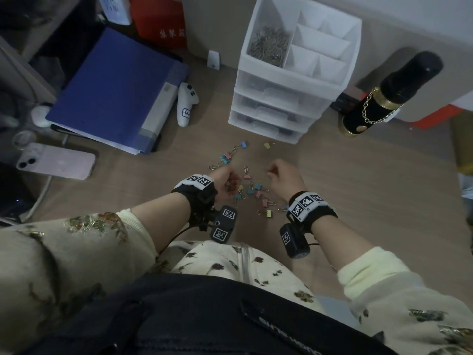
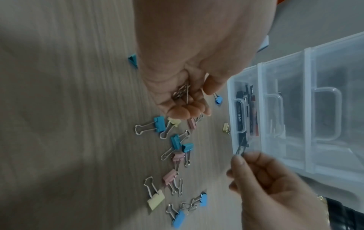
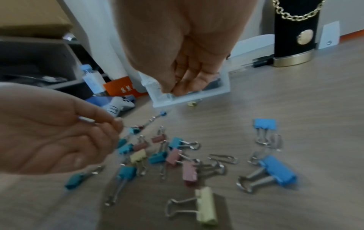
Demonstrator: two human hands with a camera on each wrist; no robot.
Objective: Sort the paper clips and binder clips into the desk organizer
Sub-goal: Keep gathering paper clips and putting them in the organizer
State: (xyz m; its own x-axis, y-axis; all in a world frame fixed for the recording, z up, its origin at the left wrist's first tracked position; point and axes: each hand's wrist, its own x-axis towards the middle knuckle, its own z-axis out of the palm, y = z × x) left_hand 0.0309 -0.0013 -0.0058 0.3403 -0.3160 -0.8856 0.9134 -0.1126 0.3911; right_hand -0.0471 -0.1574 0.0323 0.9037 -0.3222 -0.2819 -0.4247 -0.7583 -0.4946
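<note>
Several pastel binder clips (image 1: 252, 189) (image 2: 177, 143) (image 3: 173, 155) lie scattered on the wooden desk between my hands, with a loose paper clip (image 3: 223, 158) among them. My left hand (image 1: 226, 179) (image 2: 189, 101) (image 3: 59, 132) is cupped, fingers curled round a small bunch of paper clips (image 2: 182, 91). My right hand (image 1: 280, 172) (image 2: 239, 160) (image 3: 174, 91) hovers just right of the pile and pinches one paper clip (image 2: 240, 151) between thumb and fingertips. The white desk organizer (image 1: 289, 75) (image 2: 285, 116) (image 3: 189, 99) stands behind the pile. Its top left compartment holds a heap of paper clips (image 1: 270, 46).
A blue binder (image 1: 115, 90), a pink phone (image 1: 56, 161) and a white controller (image 1: 186, 103) lie to the left. A black bottle with a gold chain (image 1: 384, 98) (image 3: 295, 38) stands right of the organizer. The organizer's three clear drawers are closed.
</note>
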